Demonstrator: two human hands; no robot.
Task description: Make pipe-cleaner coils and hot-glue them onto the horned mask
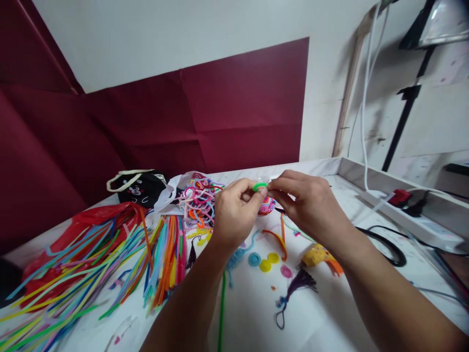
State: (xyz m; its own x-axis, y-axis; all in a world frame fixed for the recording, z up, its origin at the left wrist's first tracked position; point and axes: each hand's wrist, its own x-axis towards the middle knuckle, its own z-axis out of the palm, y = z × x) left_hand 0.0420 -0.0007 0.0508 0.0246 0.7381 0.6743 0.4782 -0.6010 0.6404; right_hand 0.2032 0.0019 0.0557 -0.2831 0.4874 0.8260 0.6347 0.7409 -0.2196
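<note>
A bright green pipe cleaner [259, 187] is bent into a small loop between my two hands, above the middle of the white table. My left hand [236, 208] pinches the loop between thumb and fingers. From the right, the fingertips of my right hand [302, 193] close on the loop's edge. A straight green length [222, 313] shows below my left wrist; whether it joins the loop is hidden. Under my hands lie a blue coil [254, 259], yellow coils [269, 262] and a pink coil [286, 271]. A dark purple tassel [301, 284] rests nearer to me.
Loose multicoloured pipe cleaners [91, 269] spread across the left side, partly over a red plastic bag [54, 259]. Behind are a tangled pile [200, 200] and a black bag [141, 188]. A yellow piece [315, 255] lies right of centre. A power strip [421, 227] with cables lines the right edge.
</note>
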